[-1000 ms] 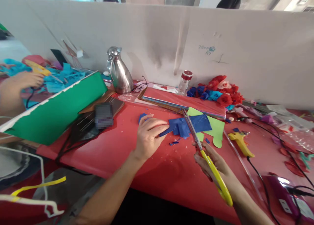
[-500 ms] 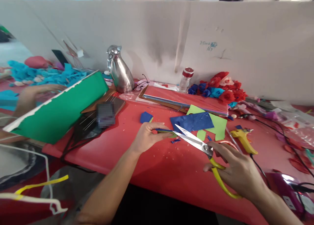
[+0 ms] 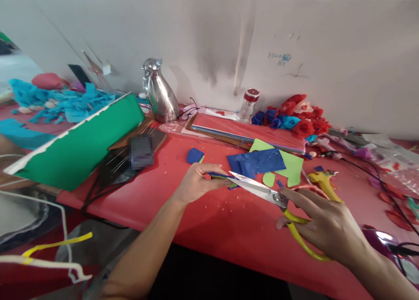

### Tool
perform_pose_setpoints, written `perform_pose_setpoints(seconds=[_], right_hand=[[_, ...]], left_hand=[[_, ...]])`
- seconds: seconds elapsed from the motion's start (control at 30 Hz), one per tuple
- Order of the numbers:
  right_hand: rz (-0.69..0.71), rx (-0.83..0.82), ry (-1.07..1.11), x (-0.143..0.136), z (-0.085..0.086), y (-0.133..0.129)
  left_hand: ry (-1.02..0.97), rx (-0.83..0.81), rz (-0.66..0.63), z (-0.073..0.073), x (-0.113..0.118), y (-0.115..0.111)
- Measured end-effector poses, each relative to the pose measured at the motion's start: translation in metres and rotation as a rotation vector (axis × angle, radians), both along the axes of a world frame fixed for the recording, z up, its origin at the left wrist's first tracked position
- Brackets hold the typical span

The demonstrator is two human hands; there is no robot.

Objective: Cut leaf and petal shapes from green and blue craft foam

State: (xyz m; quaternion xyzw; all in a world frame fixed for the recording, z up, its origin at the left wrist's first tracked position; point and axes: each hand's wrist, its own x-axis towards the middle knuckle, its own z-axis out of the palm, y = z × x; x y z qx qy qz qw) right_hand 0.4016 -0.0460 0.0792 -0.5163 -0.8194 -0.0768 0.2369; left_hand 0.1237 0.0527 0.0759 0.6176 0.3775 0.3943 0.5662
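Between the thumb and fingers of my left hand (image 3: 199, 183) is a thin stack of blue and green pieces (image 3: 218, 176), seen nearly edge-on. My right hand (image 3: 322, 219) is wrapped round the yellow handles of the scissors (image 3: 262, 191). The blades point left and their tips meet the right end of the stack, only slightly apart. Behind the blades a blue sheet (image 3: 262, 161) lies over a lime green sheet (image 3: 294, 165). A small green piece (image 3: 269, 179) rests by the blades, and a blue cut piece (image 3: 195, 155) sits behind my left hand.
A green board (image 3: 78, 138) stands at the left, beside a steel jug (image 3: 160, 94) and a phone (image 3: 141, 152). Behind are a glass jar (image 3: 248, 105), stacked sheets (image 3: 248, 134) and fabric flowers (image 3: 301, 116). A yellow glue gun (image 3: 324, 184) with its cord lies at the right.
The scissor blades have come closer together at the stack, and my right hand has shifted slightly right and down. At the far left, a person's hand has moved out of sight behind the board.
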Motion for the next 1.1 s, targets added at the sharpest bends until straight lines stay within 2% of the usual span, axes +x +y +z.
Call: perform_pose_setpoints(seconds=[0.2, 0.33, 0.47, 0.63, 0.77, 0.97, 1.1], right_hand=[[0.073, -0.013, -0.063, 0.002, 0.003, 0.002], [0.083, 0.000, -0.072, 0.001, 0.007, 0.003], [0.060, 0.020, -0.069, -0.001, 0.008, 0.003], [0.057, 0.078, -0.124, 0.002, 0.008, 0.004], [0.048, 0.062, -0.118, 0.006, 0.003, 0.003], [0.056, 0.013, -0.077, 0.004, -0.008, -0.001], [-0.074, -0.158, 0.099, 0.003, -0.024, -0.009]], left_hand=[[-0.032, 0.037, -0.042, -0.001, 0.002, 0.001], [-0.045, 0.005, -0.059, 0.004, 0.002, 0.001], [-0.067, -0.089, -0.079, 0.007, 0.005, -0.001], [-0.191, -0.260, -0.094, 0.006, 0.012, -0.002], [-0.228, -0.294, -0.121, 0.005, 0.016, 0.000], [-0.159, -0.323, -0.140, 0.003, 0.018, 0.007], [-0.128, -0.357, -0.105, -0.002, 0.021, 0.011]])
